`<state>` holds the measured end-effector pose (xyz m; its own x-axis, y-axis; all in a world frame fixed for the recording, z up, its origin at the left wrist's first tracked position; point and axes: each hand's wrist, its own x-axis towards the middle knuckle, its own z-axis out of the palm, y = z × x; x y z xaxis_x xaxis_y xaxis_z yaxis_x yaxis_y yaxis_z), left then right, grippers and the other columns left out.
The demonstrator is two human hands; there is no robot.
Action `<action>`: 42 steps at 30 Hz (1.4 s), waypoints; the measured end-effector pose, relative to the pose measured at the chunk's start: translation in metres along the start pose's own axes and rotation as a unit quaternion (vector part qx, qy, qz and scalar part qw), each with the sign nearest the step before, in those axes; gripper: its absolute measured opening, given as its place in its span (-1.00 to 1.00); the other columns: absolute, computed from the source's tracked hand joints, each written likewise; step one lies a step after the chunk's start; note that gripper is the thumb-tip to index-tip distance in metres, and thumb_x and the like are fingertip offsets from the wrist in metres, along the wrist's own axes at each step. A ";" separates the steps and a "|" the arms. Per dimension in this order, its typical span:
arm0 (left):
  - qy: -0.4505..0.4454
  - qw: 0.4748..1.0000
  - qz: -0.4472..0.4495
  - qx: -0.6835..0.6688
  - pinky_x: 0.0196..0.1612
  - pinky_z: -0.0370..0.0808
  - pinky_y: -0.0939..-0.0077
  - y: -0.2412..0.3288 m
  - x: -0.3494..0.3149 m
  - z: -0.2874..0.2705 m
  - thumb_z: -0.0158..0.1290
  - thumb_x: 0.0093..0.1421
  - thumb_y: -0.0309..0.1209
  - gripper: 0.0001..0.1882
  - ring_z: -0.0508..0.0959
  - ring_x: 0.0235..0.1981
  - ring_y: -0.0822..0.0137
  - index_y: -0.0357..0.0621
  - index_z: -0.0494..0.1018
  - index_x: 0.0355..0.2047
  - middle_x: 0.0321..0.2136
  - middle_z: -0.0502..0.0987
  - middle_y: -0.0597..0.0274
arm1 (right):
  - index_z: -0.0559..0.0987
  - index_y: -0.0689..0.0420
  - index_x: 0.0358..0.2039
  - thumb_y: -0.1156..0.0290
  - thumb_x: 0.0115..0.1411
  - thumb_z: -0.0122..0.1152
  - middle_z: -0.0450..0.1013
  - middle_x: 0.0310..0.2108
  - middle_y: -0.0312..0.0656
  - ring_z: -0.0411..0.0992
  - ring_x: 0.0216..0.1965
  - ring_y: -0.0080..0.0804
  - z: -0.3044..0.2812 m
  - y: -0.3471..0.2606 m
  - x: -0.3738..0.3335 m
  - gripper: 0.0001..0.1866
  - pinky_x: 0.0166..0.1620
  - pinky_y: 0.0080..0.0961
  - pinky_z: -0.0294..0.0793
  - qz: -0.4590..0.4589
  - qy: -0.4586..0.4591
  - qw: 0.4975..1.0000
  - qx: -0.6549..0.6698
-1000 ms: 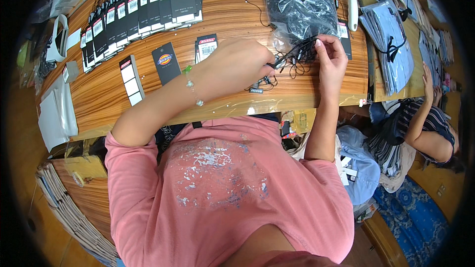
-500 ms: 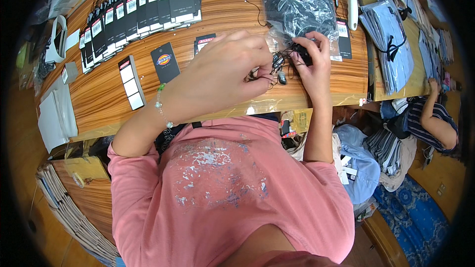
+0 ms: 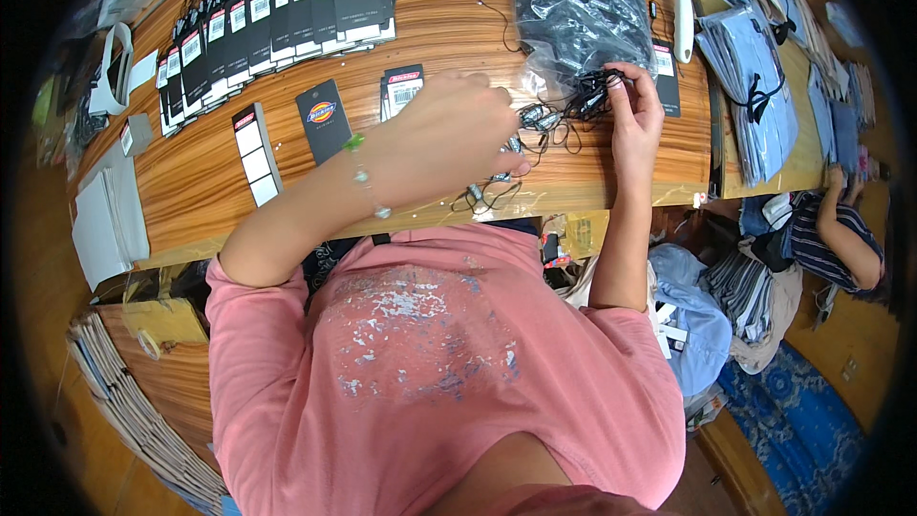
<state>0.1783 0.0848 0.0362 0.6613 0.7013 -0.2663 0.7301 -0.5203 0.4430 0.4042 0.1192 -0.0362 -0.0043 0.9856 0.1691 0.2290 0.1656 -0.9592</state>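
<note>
My right hand (image 3: pixel 634 115) pinches a bunch of thin black cords (image 3: pixel 594 96) between thumb and fingers, at the near edge of a clear plastic bag (image 3: pixel 583 10) packed with more of them. My left hand (image 3: pixel 454 129), back upward, is curled over other string loops with small dark plastic ends (image 3: pixel 489 197); they stick out past its thumb, and its fingertips are partly hidden. Loose loops lie on the table between the hands. Just beyond my left hand, a small stack of black hang tags (image 3: pixel 403 88) with white labels is partly covered.
A long row of strung black hang tags (image 3: pixel 287 10) fans across the far left. Closer lie a single tag (image 3: pixel 323 122) and a narrow labelled stack (image 3: pixel 256 155). At right are a white-handled tool (image 3: pixel 681 0) and folded blue garments (image 3: pixel 750 86). Another person (image 3: pixel 841 239) sits far right.
My right hand has shifted right, lifting the cord bunch slightly out from the bag. My left hand has moved left, and loops now trail below its thumb.
</note>
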 end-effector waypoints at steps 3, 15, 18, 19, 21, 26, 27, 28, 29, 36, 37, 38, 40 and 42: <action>0.187 0.980 0.058 -0.046 -0.19 0.38 0.33 0.006 0.025 0.022 0.07 0.03 -0.24 -0.70 0.42 -0.20 0.21 -0.16 0.45 -0.29 -0.34 0.44 0.14 | 0.46 0.19 -0.27 0.53 0.16 0.02 0.33 -0.47 -0.43 0.21 -0.49 -0.76 0.002 0.000 0.001 -0.88 -0.44 -0.79 0.21 0.004 0.003 1.000 0.010; 0.137 0.980 0.069 -0.126 -0.27 0.40 0.31 0.001 0.018 0.030 -0.07 -0.06 -0.59 -0.84 0.47 -0.35 0.11 -0.21 0.40 -0.40 -0.45 0.45 0.09 | 0.47 0.20 -0.31 0.49 0.16 0.04 0.30 -0.54 -0.44 0.20 -0.56 -0.77 0.001 0.001 0.009 -0.90 -0.52 -0.79 0.20 0.033 0.016 0.999 0.025; 0.066 0.983 0.076 -0.155 -0.28 0.39 0.32 -0.002 0.004 0.009 -0.11 -0.04 -0.61 -0.86 0.47 -0.35 0.11 -0.25 0.40 -0.43 -0.46 0.45 0.11 | 0.47 0.20 -0.31 0.49 0.16 0.05 0.30 -0.54 -0.44 0.20 -0.57 -0.77 0.001 0.002 0.010 -0.90 -0.53 -0.79 0.19 0.035 0.013 0.999 0.031; 0.075 0.982 0.082 -0.156 -0.28 0.39 0.32 -0.002 -0.001 0.005 -0.11 -0.03 -0.60 -0.87 0.47 -0.35 0.11 -0.25 0.40 -0.44 -0.46 0.45 0.11 | 0.47 0.20 -0.31 0.49 0.16 0.05 0.30 -0.55 -0.44 0.20 -0.57 -0.77 0.001 0.002 0.010 -0.90 -0.53 -0.79 0.19 0.034 0.013 0.999 0.033; 0.094 0.978 0.094 -0.159 -0.28 0.39 0.32 -0.001 -0.009 -0.002 -0.10 -0.02 -0.59 -0.88 0.47 -0.36 0.11 -0.25 0.42 -0.46 -0.46 0.45 0.12 | 0.47 0.20 -0.31 0.49 0.15 0.05 0.30 -0.54 -0.44 0.19 -0.57 -0.77 0.001 0.002 0.010 -0.90 -0.53 -0.80 0.19 0.035 0.015 0.999 0.034; 0.018 0.989 0.088 -0.121 -0.28 0.39 0.32 -0.004 -0.018 -0.009 -0.08 0.01 -0.53 -0.88 0.47 -0.35 0.14 -0.22 0.45 -0.44 -0.46 0.45 0.13 | 0.47 0.21 -0.32 0.50 0.15 0.06 0.31 -0.53 -0.43 0.19 -0.57 -0.77 0.002 0.004 0.011 -0.90 -0.54 -0.80 0.18 0.034 0.020 0.999 0.034; 0.004 0.991 0.085 -0.104 -0.27 0.39 0.32 -0.004 -0.019 -0.010 -0.08 0.02 -0.51 -0.88 0.47 -0.34 0.14 -0.21 0.45 -0.44 -0.47 0.45 0.14 | 0.47 0.21 -0.32 0.50 0.14 0.05 0.31 -0.53 -0.43 0.19 -0.57 -0.77 0.001 0.004 0.011 -0.90 -0.54 -0.80 0.18 0.034 0.017 0.999 0.036; 0.004 0.991 0.099 -0.085 -0.27 0.39 0.32 -0.004 -0.019 -0.010 -0.07 0.03 -0.49 -0.88 0.47 -0.32 0.15 -0.20 0.45 -0.44 -0.46 0.45 0.15 | 0.47 0.21 -0.32 0.51 0.14 0.05 0.31 -0.52 -0.43 0.19 -0.57 -0.77 0.001 0.004 0.010 -0.90 -0.54 -0.80 0.18 0.035 0.015 0.999 0.037; 0.006 0.992 0.111 -0.066 -0.26 0.39 0.32 -0.005 -0.019 -0.009 -0.07 0.04 -0.47 -0.88 0.46 -0.31 0.16 -0.19 0.45 -0.43 -0.45 0.45 0.15 | 0.47 0.21 -0.32 0.51 0.14 0.05 0.31 -0.52 -0.43 0.19 -0.57 -0.77 0.001 0.004 0.010 -0.90 -0.53 -0.80 0.18 0.036 0.016 0.998 0.040; 0.187 0.976 0.104 0.039 -0.24 0.41 0.31 -0.010 0.031 0.008 0.00 0.07 -0.40 -0.84 0.45 -0.26 0.15 -0.14 0.43 -0.33 -0.36 0.42 0.16 | 0.47 0.21 -0.31 0.53 0.14 0.04 0.32 -0.51 -0.43 0.18 -0.57 -0.78 0.002 0.002 0.009 -0.90 -0.53 -0.80 0.17 0.031 0.022 0.999 0.035; 0.217 0.969 0.112 0.026 -0.24 0.41 0.31 -0.011 0.042 0.008 0.00 0.06 -0.41 -0.83 0.45 -0.26 0.15 -0.14 0.40 -0.31 -0.37 0.42 0.16 | 0.47 0.20 -0.31 0.54 0.15 0.04 0.33 -0.51 -0.43 0.18 -0.57 -0.78 0.002 0.002 0.009 -0.91 -0.53 -0.80 0.17 0.030 0.024 0.999 0.032; 0.246 0.962 0.120 0.014 -0.25 0.41 0.31 -0.010 0.053 0.009 0.01 0.05 -0.41 -0.81 0.45 -0.26 0.15 -0.15 0.38 -0.29 -0.37 0.41 0.15 | 0.47 0.21 -0.31 0.54 0.15 0.03 0.34 -0.50 -0.42 0.19 -0.56 -0.78 0.002 0.001 0.009 -0.90 -0.52 -0.80 0.18 0.022 0.028 0.999 0.027; 0.289 0.948 0.130 -0.003 -0.25 0.42 0.31 -0.009 0.071 0.012 0.03 0.04 -0.42 -0.77 0.45 -0.27 0.14 -0.16 0.33 -0.27 -0.37 0.40 0.13 | 0.46 0.23 -0.30 0.56 0.15 0.02 0.35 -0.48 -0.41 0.21 -0.54 -0.77 0.003 -0.001 0.010 -0.90 -0.50 -0.80 0.20 0.006 0.032 0.999 0.019; 0.314 0.939 0.139 -0.013 -0.26 0.42 0.30 -0.007 0.084 0.016 0.04 0.03 -0.43 -0.73 0.45 -0.27 0.12 -0.18 0.27 -0.26 -0.37 0.40 0.11 | 0.45 0.25 -0.30 0.56 0.16 0.01 0.36 -0.47 -0.39 0.23 -0.52 -0.76 0.005 -0.012 0.010 -0.90 -0.48 -0.79 0.23 -0.027 0.052 0.998 0.003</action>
<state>0.2313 0.1395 -0.0033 0.5875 0.6941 0.4160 0.5352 -0.7189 0.4435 0.3969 0.1277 -0.0243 0.0853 0.9663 0.2430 0.2257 0.2188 -0.9493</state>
